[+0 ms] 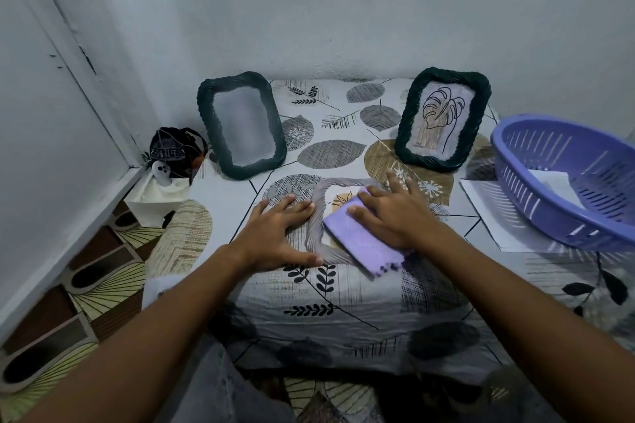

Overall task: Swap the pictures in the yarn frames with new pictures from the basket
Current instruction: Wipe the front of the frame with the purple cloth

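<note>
A grey yarn frame [314,216] lies flat on the leaf-patterned cloth in front of me, with a leaf picture [340,201] showing inside it. My left hand [275,233] rests flat on the frame's left edge, fingers spread. My right hand [391,213] presses a purple cloth [360,244] onto the frame's middle. Two dark green yarn frames stand at the back: the left one [240,125] shows a blank grey panel, the right one [443,118] holds a leaf line drawing. A purple basket [567,182] stands at the right with white paper [553,185] in it.
A white sheet [488,213] lies under the basket's left side. A dark bag and a white pouch [171,161] sit in the corner to the left of the table. The wall runs close behind the standing frames. Patterned flooring [86,278] lies at the left.
</note>
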